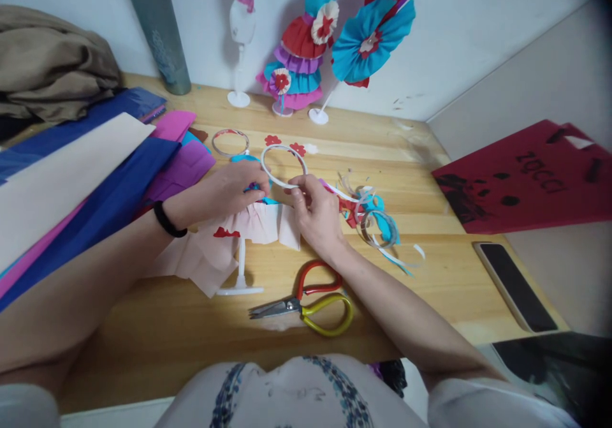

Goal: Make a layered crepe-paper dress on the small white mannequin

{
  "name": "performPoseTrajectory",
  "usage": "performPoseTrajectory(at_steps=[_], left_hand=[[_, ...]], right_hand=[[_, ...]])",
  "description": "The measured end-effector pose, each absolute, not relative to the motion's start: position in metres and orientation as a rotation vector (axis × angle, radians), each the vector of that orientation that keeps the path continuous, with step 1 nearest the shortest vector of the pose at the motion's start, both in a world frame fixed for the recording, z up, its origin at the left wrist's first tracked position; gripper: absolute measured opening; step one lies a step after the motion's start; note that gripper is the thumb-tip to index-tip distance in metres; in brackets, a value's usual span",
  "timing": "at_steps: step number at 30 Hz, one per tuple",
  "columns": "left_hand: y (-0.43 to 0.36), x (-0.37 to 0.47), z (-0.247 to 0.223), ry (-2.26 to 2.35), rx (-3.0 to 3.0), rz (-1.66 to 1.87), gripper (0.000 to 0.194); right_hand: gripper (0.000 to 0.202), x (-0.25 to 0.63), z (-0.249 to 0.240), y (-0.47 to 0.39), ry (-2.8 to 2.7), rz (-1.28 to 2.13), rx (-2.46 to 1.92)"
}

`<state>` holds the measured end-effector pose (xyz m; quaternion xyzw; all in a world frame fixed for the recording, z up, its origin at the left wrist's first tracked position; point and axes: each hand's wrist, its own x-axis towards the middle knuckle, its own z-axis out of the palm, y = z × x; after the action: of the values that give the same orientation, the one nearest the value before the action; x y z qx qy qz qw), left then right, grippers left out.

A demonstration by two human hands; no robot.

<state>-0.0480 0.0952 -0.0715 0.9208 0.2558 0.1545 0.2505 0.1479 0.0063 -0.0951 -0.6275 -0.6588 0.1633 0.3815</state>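
Observation:
My right hand pinches a roll of white tape at its lower edge, above the wooden table. My left hand is bent over a small figure dressed in pale pink paper, its fingertips curled at blue and purple pieces; what they grip is too small to tell. The figure's white stand lies toward me. Scissors with one red and one yellow handle rest on the table in front of the hands.
Three figures on stands, one a colourful tiered dress, stand by the wall beside a bottle. Folded paper lies left. Tape rolls and scraps, a red bag and a phone are right.

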Motion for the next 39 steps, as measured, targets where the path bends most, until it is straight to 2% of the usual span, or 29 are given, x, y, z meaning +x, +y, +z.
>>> performPoseTrajectory(at_steps=[13,18,23,26,30,34,39], left_hand=[[0.094,-0.049,-0.073,0.59,2.607,0.44,0.023],[0.089,-0.043,-0.073,0.632,2.603,0.495,0.015],[0.07,-0.035,-0.057,0.853,2.68,0.638,0.003],[0.061,-0.031,-0.054,0.78,2.752,0.681,0.018],[0.06,-0.029,-0.06,0.694,2.762,0.774,0.01],[0.061,-0.03,-0.062,0.661,2.693,0.866,0.018],[0.059,-0.029,-0.059,0.665,2.523,0.975,0.015]], right_hand=[[0.025,0.157,-0.085,-0.014,-1.804,0.098,-1.631],[0.025,0.154,-0.081,-0.017,-1.808,0.018,-1.64],[0.025,0.152,-0.078,-0.018,-1.798,0.048,-1.63],[0.024,0.15,-0.076,-0.02,-1.794,0.072,-1.616],[0.023,0.146,-0.072,-0.024,-1.801,0.114,-1.587],[0.023,0.145,-0.067,-0.026,-1.787,0.16,-1.544],[0.025,0.147,-0.067,-0.023,-1.689,0.348,-1.552]])
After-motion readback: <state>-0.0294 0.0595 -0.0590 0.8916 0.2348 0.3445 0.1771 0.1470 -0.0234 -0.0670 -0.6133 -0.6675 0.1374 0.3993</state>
